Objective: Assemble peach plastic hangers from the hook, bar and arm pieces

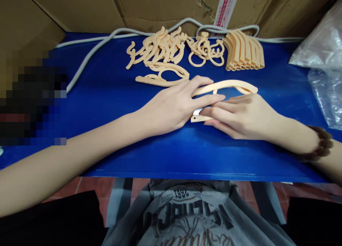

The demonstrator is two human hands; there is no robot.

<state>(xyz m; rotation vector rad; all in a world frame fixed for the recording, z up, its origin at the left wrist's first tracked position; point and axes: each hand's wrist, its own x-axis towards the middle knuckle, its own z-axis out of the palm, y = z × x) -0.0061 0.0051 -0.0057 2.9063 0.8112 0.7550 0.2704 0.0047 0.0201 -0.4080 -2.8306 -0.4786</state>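
Observation:
Both hands are together over the blue table, closed on one beige plastic folding hanger (232, 83). My left hand (176, 105) grips its left end, with the fingers laid over the curved arm. From the right, my right hand (240, 116) pinches the lower part near a small hole and a shiny silvery spot I cannot identify. The fingers hide the middle of the hanger. Just beyond my left hand lie folded beige hangers (160, 82), apart from the held one.
Behind the hands are a heap of beige hooks (162, 48), a cluster of ring-shaped pieces (205, 51) and stacked curved arms (244, 51). A white cable (91, 59) runs along cardboard boxes (160, 10). Clear plastic bags (320, 50) lie right; the table's front edge (187, 175) is near.

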